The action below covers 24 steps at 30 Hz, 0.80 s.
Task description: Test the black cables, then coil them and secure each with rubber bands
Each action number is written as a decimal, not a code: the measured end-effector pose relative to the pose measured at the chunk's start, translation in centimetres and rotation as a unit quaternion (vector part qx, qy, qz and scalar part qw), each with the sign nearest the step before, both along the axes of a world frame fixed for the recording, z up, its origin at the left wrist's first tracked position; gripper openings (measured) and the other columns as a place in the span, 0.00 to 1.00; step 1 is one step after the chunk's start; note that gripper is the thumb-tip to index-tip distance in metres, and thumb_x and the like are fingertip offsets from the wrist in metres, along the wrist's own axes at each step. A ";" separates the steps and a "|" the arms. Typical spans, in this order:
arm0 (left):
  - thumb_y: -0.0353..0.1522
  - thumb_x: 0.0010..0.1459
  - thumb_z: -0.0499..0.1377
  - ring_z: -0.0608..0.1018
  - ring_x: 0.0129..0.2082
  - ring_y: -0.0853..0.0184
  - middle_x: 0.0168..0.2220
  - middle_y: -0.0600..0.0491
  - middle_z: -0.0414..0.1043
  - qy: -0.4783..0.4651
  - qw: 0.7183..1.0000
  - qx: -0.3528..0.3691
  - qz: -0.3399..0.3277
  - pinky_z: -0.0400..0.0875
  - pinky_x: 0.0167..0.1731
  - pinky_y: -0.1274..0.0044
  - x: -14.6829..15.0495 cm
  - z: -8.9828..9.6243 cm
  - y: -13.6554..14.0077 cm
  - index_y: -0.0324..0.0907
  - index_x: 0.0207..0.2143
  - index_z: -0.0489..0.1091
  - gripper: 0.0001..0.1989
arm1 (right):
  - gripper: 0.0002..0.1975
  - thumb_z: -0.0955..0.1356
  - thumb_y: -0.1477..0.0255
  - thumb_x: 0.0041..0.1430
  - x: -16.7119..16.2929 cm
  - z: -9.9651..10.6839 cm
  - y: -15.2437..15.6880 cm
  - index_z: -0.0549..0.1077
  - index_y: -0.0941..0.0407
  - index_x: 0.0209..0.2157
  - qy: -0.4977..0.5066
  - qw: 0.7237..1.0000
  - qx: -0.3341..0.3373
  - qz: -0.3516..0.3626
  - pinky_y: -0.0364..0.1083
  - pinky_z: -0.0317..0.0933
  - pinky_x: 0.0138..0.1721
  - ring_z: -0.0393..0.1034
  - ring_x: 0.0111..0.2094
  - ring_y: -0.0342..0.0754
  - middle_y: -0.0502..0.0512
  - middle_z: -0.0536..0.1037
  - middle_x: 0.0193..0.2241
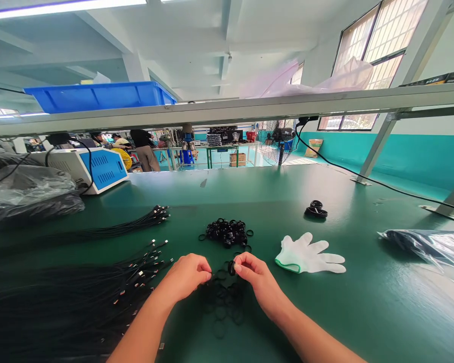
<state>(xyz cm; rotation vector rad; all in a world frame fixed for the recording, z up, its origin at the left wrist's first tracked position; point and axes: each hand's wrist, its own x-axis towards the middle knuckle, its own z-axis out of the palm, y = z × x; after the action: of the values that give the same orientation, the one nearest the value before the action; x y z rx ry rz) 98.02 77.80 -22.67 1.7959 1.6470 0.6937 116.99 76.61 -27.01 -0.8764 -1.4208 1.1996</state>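
Between the finger and thumb of my right hand point(258, 279) is a small black ring point(231, 267), held on edge. My left hand point(187, 276) is closed in a pinch just to its left; whatever its fingertips hold, if anything, is too small to make out. Below and between both hands lies a loose spread of thin black rings point(221, 297) on the green tabletop point(196, 335). Farther back sits a denser heap of black rings point(227, 232), with a few strays around it.
Bundles of black cables point(79, 287) with metal plugs cover the left side. On the right lie a white glove point(310, 253), a small coiled black cable point(316, 209) and a plastic bag point(427, 247). A blue-and-white machine point(94, 169) stands at back left, under a shelf with a blue bin point(98, 97).
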 end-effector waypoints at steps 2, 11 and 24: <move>0.29 0.42 0.58 0.68 0.22 0.68 0.22 0.55 0.69 0.031 0.999 0.041 0.011 0.57 0.22 0.78 0.3 0.7 -0.8 0.44 0.20 0.72 0.03 | 0.08 0.64 0.66 0.53 -0.1 0.1 -0.1 0.65 0.55 0.25 0.023 0.999 -0.013 0.025 0.44 0.54 0.35 0.61 0.31 0.45 0.49 0.69 0.25; 0.28 0.49 0.51 0.71 0.26 0.68 0.25 0.56 0.71 -0.058 0.992 0.097 -0.064 0.65 0.28 0.79 3.9 0.4 -1.7 0.43 0.25 0.70 0.08 | 0.11 0.65 0.63 0.54 -0.3 -0.2 -0.3 0.66 0.57 0.27 0.063 0.996 -0.031 0.060 0.45 0.57 0.35 0.64 0.28 0.44 0.50 0.71 0.24; 0.31 0.46 0.54 0.76 0.24 0.66 0.23 0.54 0.72 -0.143 0.987 0.066 0.013 0.71 0.27 0.76 2.9 -0.1 -0.6 0.40 0.27 0.70 0.07 | 0.05 0.64 0.74 0.48 -0.3 -0.5 -0.4 0.64 0.56 0.21 -0.030 0.999 -0.009 -0.040 0.44 0.58 0.28 0.63 0.23 0.44 0.48 0.70 0.19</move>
<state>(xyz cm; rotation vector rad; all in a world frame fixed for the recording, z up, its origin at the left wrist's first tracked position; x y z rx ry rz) 100.91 77.21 -22.76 1.6751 1.4622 1.0420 116.68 76.25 -27.48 -0.9784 -1.4115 1.1358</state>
